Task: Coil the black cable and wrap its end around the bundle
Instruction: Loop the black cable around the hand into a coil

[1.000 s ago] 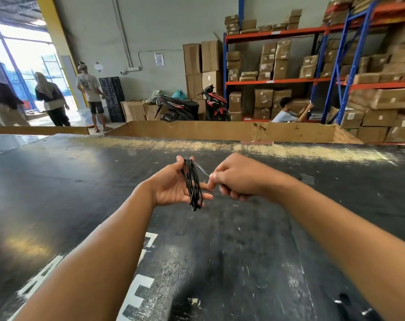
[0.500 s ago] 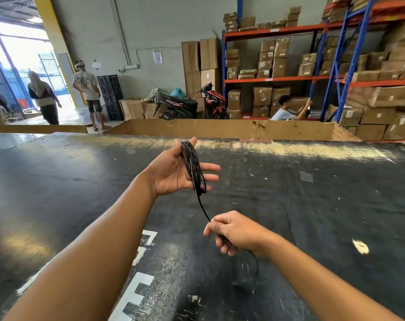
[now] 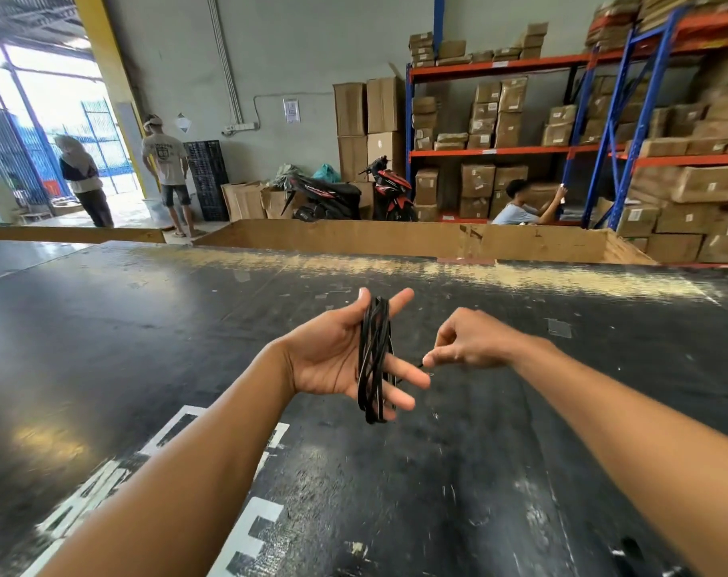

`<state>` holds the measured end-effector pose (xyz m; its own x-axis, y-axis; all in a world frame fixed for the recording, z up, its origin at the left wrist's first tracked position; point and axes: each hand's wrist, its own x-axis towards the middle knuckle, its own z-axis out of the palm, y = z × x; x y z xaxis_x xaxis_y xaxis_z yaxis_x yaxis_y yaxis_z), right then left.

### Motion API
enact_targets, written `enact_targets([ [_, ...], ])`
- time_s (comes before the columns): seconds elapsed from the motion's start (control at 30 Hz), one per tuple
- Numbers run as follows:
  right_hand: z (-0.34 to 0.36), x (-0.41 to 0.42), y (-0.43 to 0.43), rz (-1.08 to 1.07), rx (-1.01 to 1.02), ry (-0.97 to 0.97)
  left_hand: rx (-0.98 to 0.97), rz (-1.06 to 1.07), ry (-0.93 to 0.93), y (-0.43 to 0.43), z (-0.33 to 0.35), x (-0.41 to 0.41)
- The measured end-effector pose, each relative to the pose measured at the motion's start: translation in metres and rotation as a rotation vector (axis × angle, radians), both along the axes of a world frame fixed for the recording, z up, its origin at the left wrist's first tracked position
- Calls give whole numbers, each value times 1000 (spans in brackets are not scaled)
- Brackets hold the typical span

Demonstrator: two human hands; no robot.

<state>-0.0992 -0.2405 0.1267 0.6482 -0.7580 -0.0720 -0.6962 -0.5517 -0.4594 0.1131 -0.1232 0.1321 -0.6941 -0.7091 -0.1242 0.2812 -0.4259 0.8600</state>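
The black cable (image 3: 375,360) is coiled into several long loops that run across the palm of my left hand (image 3: 333,356), from the thumb and forefinger down past the lower fingers. My left hand is palm up with fingers spread, and the loops hang over them. To the right of the bundle my right hand (image 3: 474,339) pinches the short loose end of the cable between thumb and forefinger, close to my left fingertips. Both hands hover above the black table (image 3: 146,347).
A long cardboard wall (image 3: 395,239) borders the table's far edge. Beyond it stand two parked motorbikes (image 3: 354,193), shelves of cardboard boxes (image 3: 520,127), a seated person (image 3: 520,206) and two standing people (image 3: 162,172) near the open doorway.
My right hand rose from low near the table, where it held a long stretch of cable, up to beside the bundle. The free length is now short.
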Motion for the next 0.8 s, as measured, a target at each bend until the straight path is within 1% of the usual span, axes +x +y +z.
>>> enact_targets([
  [0.2, 44, 8, -14, 91, -190, 164, -32, -46, -118, 2, -6, -10],
  [0.47, 81, 15, -14, 115, -525, 326, -17, -106, -168, -4, -7, -20],
  [0.57, 94, 15, -9, 115, -565, 373, 11, -131, -222, -4, -9, -24],
  [0.67, 107, 18, 3, 105, -614, 385, 44, -78, -260, -6, -14, -26],
  [0.8, 117, 25, 24, 98, -740, 363, 89, 98, -262, -16, -25, -22],
])
